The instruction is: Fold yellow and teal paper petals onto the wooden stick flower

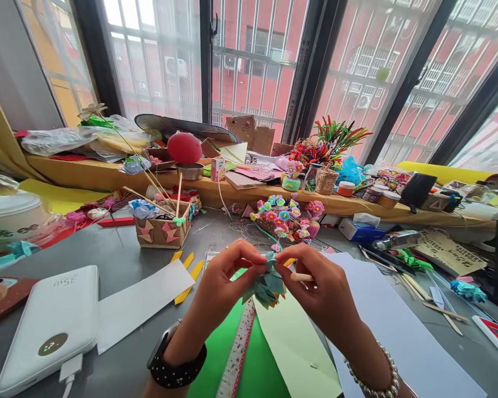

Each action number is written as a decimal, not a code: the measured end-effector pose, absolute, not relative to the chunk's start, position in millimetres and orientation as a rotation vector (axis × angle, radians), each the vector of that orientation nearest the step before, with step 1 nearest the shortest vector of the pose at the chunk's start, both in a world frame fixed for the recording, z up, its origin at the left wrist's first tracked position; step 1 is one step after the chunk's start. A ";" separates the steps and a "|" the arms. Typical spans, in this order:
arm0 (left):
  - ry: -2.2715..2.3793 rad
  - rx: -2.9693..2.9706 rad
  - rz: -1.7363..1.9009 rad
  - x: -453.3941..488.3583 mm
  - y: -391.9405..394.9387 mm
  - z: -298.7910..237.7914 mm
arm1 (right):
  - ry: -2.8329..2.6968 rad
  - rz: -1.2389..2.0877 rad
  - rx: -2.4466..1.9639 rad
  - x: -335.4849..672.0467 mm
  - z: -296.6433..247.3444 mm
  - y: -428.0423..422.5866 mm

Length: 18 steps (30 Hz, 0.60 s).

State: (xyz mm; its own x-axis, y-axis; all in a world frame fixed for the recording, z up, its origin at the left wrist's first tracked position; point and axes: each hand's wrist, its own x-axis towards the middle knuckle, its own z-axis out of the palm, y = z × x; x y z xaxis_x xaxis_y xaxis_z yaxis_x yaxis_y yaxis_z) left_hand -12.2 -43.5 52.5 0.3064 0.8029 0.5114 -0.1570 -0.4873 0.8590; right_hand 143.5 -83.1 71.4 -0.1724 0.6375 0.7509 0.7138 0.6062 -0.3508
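Observation:
Between my two hands is a folded paper flower (pixel 269 287) in teal and pale green, with a bit of orange at its lower edge. My left hand (pixel 234 276) pinches its upper tip from the left, thumb and forefinger together. From the right, my right hand (pixel 313 273) pinches the same tip. A short pale wooden stick (pixel 302 277) juts out from the curled fingers of my right hand. Below the flower lie a green sheet (pixel 216 354), a ruler (pixel 238 354) with a red patterned edge, and a pale green paper strip (pixel 294 342).
A white power bank (pixel 52 326) with a cable sits at left, beside a white paper strip (pixel 149 304) and yellow paper pieces (pixel 196 272). A cardboard box (pixel 164 229) holds sticks. Crocheted flowers (pixel 280 215) stand behind my hands. White sheets (pixel 390 320) and thin wooden strips (pixel 444 311) lie right.

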 end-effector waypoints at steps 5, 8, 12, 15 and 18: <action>0.621 1.602 1.337 -11.0 -42.7 49.2 | -1.864 -0.133 -1.038 142.4 69.8 -81.7; 0.652 1.558 1.296 -10.1 -43.7 49.2 | -1.857 -0.152 -1.018 141.6 68.3 -81.2; 0.660 1.501 1.270 -10.9 -42.3 50.5 | -1.836 -0.128 -0.984 142.9 68.2 -81.2; 0.584 1.502 1.233 -12.3 -40.9 51.0 | -1.772 -0.115 -1.001 144.2 69.1 -82.0; 0.490 1.527 1.090 -11.9 -43.4 52.1 | -1.653 -0.118 -1.084 144.0 69.2 -82.8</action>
State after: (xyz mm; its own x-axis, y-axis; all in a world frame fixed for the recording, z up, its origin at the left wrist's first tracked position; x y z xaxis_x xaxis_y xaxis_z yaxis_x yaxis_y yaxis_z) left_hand -11.9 -43.4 52.1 0.4836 0.7950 0.3663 -0.2536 -0.2732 0.9279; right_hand 144.0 -82.8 69.2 0.0211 0.5842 0.8113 0.6935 0.5760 -0.4328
